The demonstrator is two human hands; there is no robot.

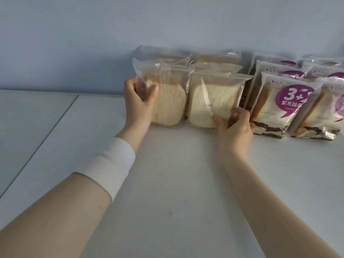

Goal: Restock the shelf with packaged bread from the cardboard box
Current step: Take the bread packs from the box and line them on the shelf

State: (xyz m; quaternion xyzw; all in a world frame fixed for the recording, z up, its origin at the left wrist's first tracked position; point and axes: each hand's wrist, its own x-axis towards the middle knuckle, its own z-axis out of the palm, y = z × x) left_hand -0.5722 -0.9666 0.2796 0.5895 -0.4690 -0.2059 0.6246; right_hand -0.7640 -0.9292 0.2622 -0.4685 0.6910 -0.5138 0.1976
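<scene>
Two clear bags of sliced white bread stand upright side by side on the white shelf [167,174], with more clear bags lined up behind them. My left hand [138,101] grips the left edge of the left bread bag [171,107]. At the lower right corner of the right bread bag [212,105], my right hand [234,125] pinches the plastic. Both bags rest on the shelf surface. The cardboard box is out of view.
Rows of purple-and-white printed bread packs [279,107] stand to the right, reaching the frame edge. A pale wall [130,30] backs the shelf. A seam [46,131] runs diagonally across the shelf on the left. A white band wraps my left forearm [113,164].
</scene>
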